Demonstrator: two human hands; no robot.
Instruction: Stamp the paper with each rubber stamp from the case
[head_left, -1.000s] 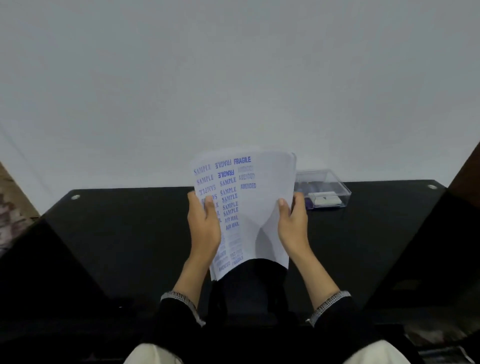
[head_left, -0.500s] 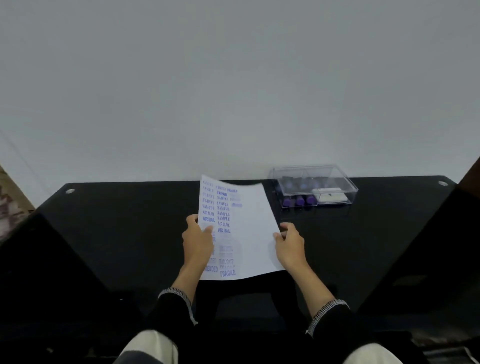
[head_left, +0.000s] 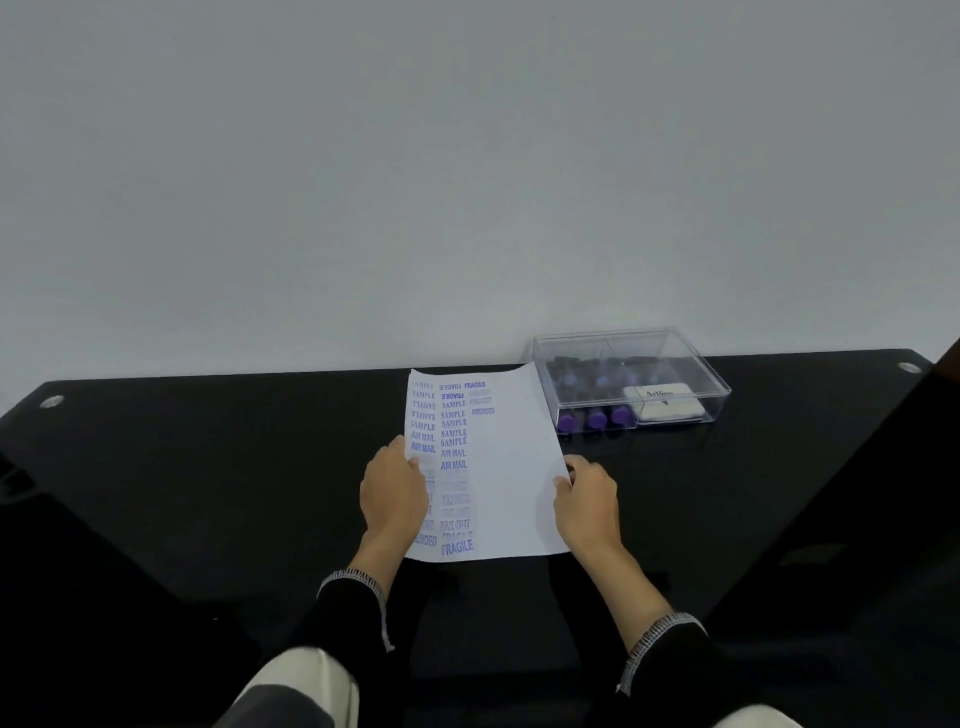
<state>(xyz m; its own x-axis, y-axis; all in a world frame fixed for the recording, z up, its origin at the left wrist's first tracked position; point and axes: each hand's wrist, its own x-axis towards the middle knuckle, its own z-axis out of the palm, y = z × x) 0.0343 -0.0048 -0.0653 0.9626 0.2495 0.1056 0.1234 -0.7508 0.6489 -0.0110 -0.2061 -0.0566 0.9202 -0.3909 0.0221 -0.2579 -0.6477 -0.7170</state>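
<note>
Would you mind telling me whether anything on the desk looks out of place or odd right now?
Nothing is spilled or damaged. The paper already carries columns of blue stamp marks down its left half, some upside down. The clear case beside it is closed.

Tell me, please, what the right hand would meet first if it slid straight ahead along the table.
Probably the clear case of stamps: the right hand, at the paper's right edge, points roughly toward its near wall, though depth is uncertain.
</note>
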